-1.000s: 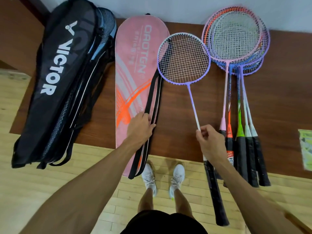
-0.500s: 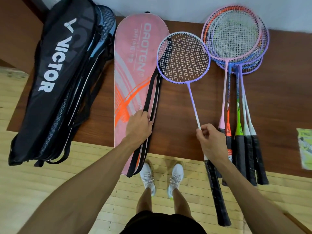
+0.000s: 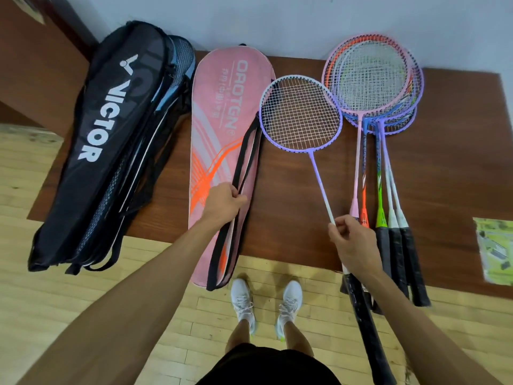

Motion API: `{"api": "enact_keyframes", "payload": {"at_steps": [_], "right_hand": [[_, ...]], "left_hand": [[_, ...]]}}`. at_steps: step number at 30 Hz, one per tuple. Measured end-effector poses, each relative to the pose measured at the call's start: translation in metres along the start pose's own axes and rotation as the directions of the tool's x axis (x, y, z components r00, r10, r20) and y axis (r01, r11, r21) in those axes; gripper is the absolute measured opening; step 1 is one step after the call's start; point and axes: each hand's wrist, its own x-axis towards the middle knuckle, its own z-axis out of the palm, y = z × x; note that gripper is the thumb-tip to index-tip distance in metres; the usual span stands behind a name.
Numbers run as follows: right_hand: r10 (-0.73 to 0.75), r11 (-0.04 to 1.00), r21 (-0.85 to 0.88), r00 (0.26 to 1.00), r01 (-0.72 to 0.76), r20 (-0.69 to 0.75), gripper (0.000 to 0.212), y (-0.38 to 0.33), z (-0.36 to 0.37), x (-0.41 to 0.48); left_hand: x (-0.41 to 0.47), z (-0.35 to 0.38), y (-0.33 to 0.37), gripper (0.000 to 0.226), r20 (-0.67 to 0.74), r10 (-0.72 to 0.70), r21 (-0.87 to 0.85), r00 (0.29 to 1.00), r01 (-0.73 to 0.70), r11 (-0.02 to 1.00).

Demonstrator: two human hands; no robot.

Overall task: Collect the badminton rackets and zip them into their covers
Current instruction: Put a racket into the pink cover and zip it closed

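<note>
A pink racket cover (image 3: pixel 222 112) lies lengthwise on the brown table (image 3: pixel 458 162), its black strap along its right edge. My left hand (image 3: pixel 223 204) is closed on that edge and strap. My right hand (image 3: pixel 351 243) pinches the shaft of a purple racket (image 3: pixel 301 115), whose head rests just right of the cover and whose black grip hangs past the table's front edge. Several more rackets (image 3: pixel 374 81) lie stacked at the right, handles toward me. A black Victor bag (image 3: pixel 111 129) lies at the left.
A green printed sheet (image 3: pixel 495 251) sits at the table's right edge. A pale wall runs behind the table. Below the front edge is wooden floor with my white shoes (image 3: pixel 266 301). The black bag overhangs the table's front left corner.
My view has tilted up slightly, so everything sits lower in the frame. Both hands keep their holds; the purple racket has barely shifted.
</note>
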Motion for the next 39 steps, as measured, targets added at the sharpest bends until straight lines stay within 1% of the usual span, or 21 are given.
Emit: {"api": "enact_keyframes", "payload": {"at_steps": [1, 3, 5, 6, 9, 11, 13, 16, 21, 23, 26, 29, 32, 34, 36, 39], "right_hand": [[-0.006, 1.000, -0.002, 1.000, 0.006, 0.005, 0.011, 0.000, -0.004, -0.002], [-0.014, 1.000, -0.008, 1.000, 0.014, 0.015, 0.012, 0.003, -0.011, -0.006], [-0.017, 1.000, -0.009, 0.999, 0.018, 0.030, 0.014, 0.007, -0.018, -0.009], [-0.016, 1.000, -0.009, 0.999, 0.016, 0.041, 0.014, 0.009, -0.021, -0.011], [-0.025, 1.000, 0.005, 0.997, 0.025, 0.073, 0.014, 0.014, -0.030, -0.018], [-0.035, 0.999, 0.011, 0.995, 0.034, 0.095, 0.016, 0.018, -0.035, -0.023], [-0.037, 0.999, 0.018, 0.994, 0.035, 0.106, 0.016, 0.024, -0.039, -0.028], [-0.039, 0.999, 0.013, 0.993, 0.038, 0.110, 0.015, 0.035, -0.044, -0.035], [-0.046, 0.999, 0.013, 0.985, 0.045, 0.166, 0.018, 0.051, -0.051, -0.044], [-0.051, 0.999, 0.004, 0.983, 0.051, 0.178, 0.018, 0.052, -0.048, -0.043], [-0.103, 0.994, -0.024, 0.977, 0.110, 0.187, 0.016, 0.044, -0.041, -0.033], [-0.177, 0.981, -0.053, 0.967, 0.189, 0.184, 0.015, 0.024, -0.029, -0.015], [-0.203, 0.975, -0.053, 0.963, 0.216, 0.179, 0.016, -0.002, -0.011, 0.008], [-0.198, 0.977, -0.045, 0.960, 0.210, 0.197, 0.016, -0.020, 0.003, 0.025], [-0.154, 0.984, -0.047, 0.961, 0.169, 0.228, 0.017, -0.038, 0.019, 0.041], [-0.048, 0.999, 0.002, 0.962, 0.050, 0.270, 0.026, -0.061, 0.047, 0.063]], "left_hand": [[-0.002, -0.006, 0.005, 0.009, -0.013, -0.010, -0.031, 1.000, 0.009, 0.999], [-0.004, -0.017, 0.013, 0.020, -0.027, -0.030, -0.078, 0.999, 0.028, 0.997], [-0.005, -0.023, 0.021, 0.032, -0.009, -0.058, -0.116, 0.998, 0.057, 0.992], [-0.006, -0.025, 0.025, 0.033, -0.006, -0.065, -0.126, 0.998, 0.064, 0.990], [-0.010, -0.027, 0.038, 0.025, -0.071, -0.074, -0.143, 0.995, 0.064, 0.988], [-0.013, -0.026, 0.047, 0.023, -0.135, -0.080, -0.166, 0.988, 0.057, 0.984], [-0.016, -0.024, 0.054, 0.021, -0.171, -0.075, -0.198, 0.982, 0.040, 0.979], [-0.019, -0.021, 0.061, 0.014, -0.168, -0.071, -0.245, 0.983, 0.028, 0.969], [-0.024, -0.016, 0.068, 0.013, -0.187, -0.074, -0.292, 0.980, 0.017, 0.956], [-0.027, -0.014, 0.070, 0.010, -0.175, -0.042, -0.279, 0.984, -0.009, 0.960], [-0.031, -0.014, 0.070, 0.011, -0.146, -0.014, -0.255, 0.989, -0.024, 0.967], [-0.035, -0.017, 0.067, 0.013, -0.103, -0.003, -0.237, 0.995, -0.022, 0.971], [-0.037, -0.022, 0.056, 0.015, -0.057, 0.006, -0.239, 0.998, -0.020, 0.971], [-0.037, -0.024, 0.046, 0.016, -0.022, 0.004, -0.260, 1.000, -0.010, 0.966], [-0.035, -0.027, 0.036, 0.016, 0.002, 0.002, -0.287, 1.000, -0.001, 0.958], [-0.029, -0.031, 0.022, 0.012, 0.039, 0.015, -0.327, 0.999, -0.001, 0.945]]}}
